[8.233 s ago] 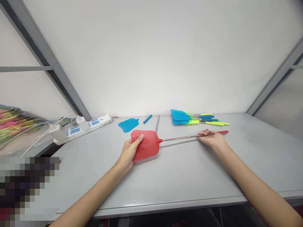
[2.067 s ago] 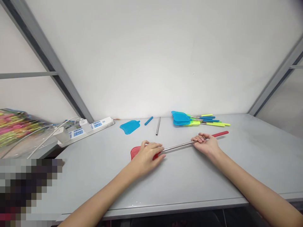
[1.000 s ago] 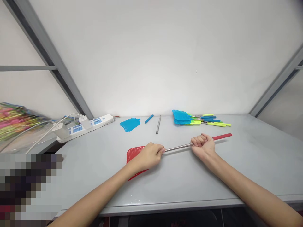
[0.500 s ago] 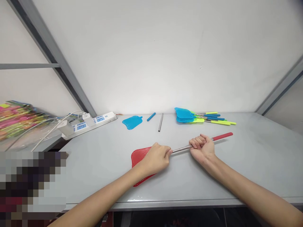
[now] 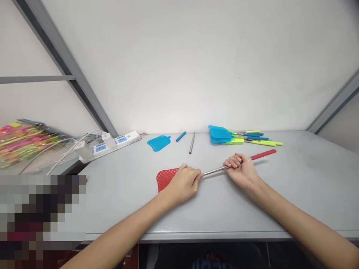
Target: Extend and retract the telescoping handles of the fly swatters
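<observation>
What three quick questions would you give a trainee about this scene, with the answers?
1. True or false: the left hand and the right hand are both on the same red fly swatter.
2. Which of these lies nearest the stack of swatters? A) a power strip B) a bare steel tube C) a blue grip sleeve
3. Fill in the blank: the loose mesh swatter head is coloured ____.

Key: 1 true; 2 B; 3 blue.
</observation>
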A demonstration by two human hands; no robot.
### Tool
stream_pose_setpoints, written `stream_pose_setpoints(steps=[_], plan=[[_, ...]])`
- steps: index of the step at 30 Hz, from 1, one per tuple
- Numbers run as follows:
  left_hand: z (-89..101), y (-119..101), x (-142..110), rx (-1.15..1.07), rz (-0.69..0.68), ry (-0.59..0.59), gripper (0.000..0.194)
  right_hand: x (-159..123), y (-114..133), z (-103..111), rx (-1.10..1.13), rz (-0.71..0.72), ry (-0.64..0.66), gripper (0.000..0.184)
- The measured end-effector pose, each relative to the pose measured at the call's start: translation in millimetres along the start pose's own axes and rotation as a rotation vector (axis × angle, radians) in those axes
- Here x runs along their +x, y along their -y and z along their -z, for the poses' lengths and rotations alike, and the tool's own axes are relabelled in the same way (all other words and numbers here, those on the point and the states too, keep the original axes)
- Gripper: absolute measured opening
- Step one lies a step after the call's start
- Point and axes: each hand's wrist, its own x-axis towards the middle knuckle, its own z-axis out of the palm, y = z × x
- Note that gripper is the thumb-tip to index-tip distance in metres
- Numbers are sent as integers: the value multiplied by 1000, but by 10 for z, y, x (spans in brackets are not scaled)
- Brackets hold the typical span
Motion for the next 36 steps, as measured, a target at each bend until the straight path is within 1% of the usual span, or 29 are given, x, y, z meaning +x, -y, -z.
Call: stream_pose_setpoints(steps=[6,8,10,13,15,20,23,26,33,36], plan=[[55,60,-17,86,-5,-13,32,7,-42,-9,-153,-11,28,20],[78,63,-15,114,-9,-25,32,-15,-79,-3,-259,-27,68,16],[96,55,-11,139,-25,-36,32,-49,-120,12,-387,-73,132,14],[119,37,-10,152,-54,-39,32,-97,-163,34,-542,-156,195,14],[138,32,-15,150,-63,-44,32,-115,-170,37,-612,-186,227,15],[187,43,-31,167,-76,-65,26,-127,-155,8,-787,-179,310,21],[195,56,-28,199,-86,-67,27,-128,-159,8,-841,-182,287,23],[195,64,-22,207,-96,-64,28,-131,-164,17,-851,-204,274,26],[207,45,-26,137,-102,-76,28,-155,-165,12,-898,-319,418,33],[207,34,-30,124,-107,-77,27,-166,-181,14,-916,-336,454,32]])
